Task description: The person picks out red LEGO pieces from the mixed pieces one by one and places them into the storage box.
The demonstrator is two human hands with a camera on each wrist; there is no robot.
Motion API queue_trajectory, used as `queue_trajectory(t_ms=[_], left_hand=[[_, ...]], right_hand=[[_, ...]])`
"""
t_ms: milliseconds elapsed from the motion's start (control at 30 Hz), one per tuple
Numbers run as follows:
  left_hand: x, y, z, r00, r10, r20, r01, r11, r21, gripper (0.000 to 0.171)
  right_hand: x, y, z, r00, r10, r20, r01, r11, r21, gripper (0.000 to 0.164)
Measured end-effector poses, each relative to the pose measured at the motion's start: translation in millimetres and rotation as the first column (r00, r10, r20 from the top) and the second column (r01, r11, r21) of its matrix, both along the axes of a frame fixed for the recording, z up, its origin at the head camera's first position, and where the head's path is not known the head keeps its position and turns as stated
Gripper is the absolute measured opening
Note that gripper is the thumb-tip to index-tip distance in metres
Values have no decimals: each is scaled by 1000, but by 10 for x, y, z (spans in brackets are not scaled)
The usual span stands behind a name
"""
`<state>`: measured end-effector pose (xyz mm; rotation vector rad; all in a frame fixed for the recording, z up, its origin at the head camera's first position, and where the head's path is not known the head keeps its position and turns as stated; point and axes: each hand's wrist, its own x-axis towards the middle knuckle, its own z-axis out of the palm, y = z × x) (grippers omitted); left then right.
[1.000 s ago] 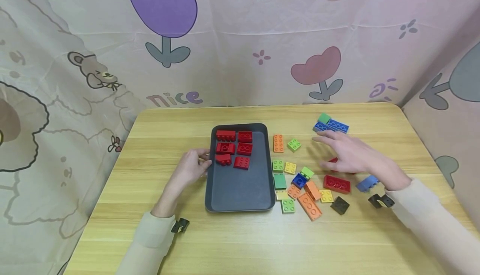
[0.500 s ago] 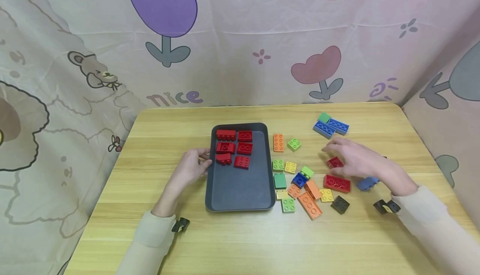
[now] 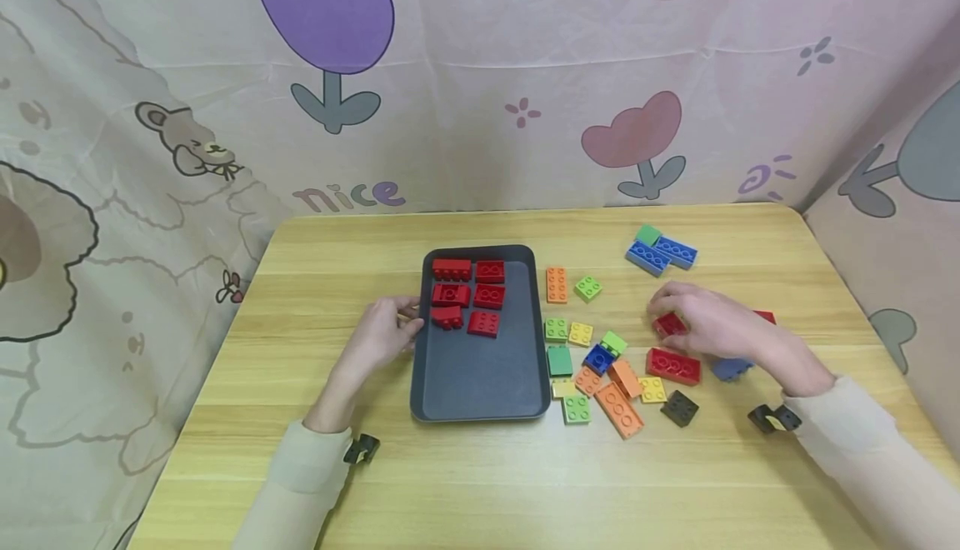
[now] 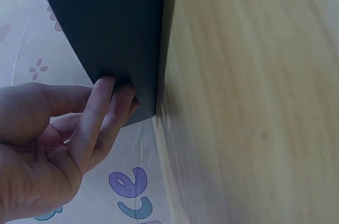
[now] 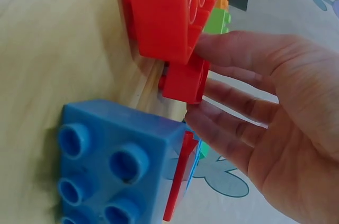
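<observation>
My right hand [image 3: 707,327] is low at the right of the table, pinching a small red building brick [image 3: 667,325] between thumb and fingers. In the right wrist view this red brick lies between the thumb and fingertips, partly behind a longer red brick [image 5: 164,17]. My left hand [image 3: 381,336] rests beside the dark grey tray [image 3: 480,396], its loosely bent fingers touching the outer side wall [image 4: 114,28]. Several red bricks [image 3: 486,324] stand in two columns in the tray's far half.
Between tray and right hand lie loose orange, green, yellow and dark blue bricks [image 3: 599,360], with a black brick [image 3: 680,408] nearer. Two blue bricks [image 3: 648,257] and a green one lie farther back. A blue brick [image 5: 116,155] stands close beside the right hand.
My right hand has come down and towards me from near the far blue bricks, and its fingers have closed on the small red brick. The left hand stays at the tray.
</observation>
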<state>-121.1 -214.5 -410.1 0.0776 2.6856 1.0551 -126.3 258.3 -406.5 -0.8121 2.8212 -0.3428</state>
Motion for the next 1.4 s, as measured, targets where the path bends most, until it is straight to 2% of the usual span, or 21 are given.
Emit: queue_trajectory(t_ms=[333, 1033, 1400], left_hand=[[-7, 1, 4, 1000, -10, -11, 10, 1000, 0, 41], [0, 11, 16, 1000, 2, 2, -2, 1000, 0, 41], [5, 11, 14, 1000, -11, -16, 11, 1000, -10, 41]], right_hand=[[-9, 1, 9, 1000, 20, 4, -20, 1000, 4, 31], [-17, -26, 39, 999, 49, 5, -49, 999, 14, 32], [-13, -43, 26, 998, 55, -9, -55, 998, 6, 32]])
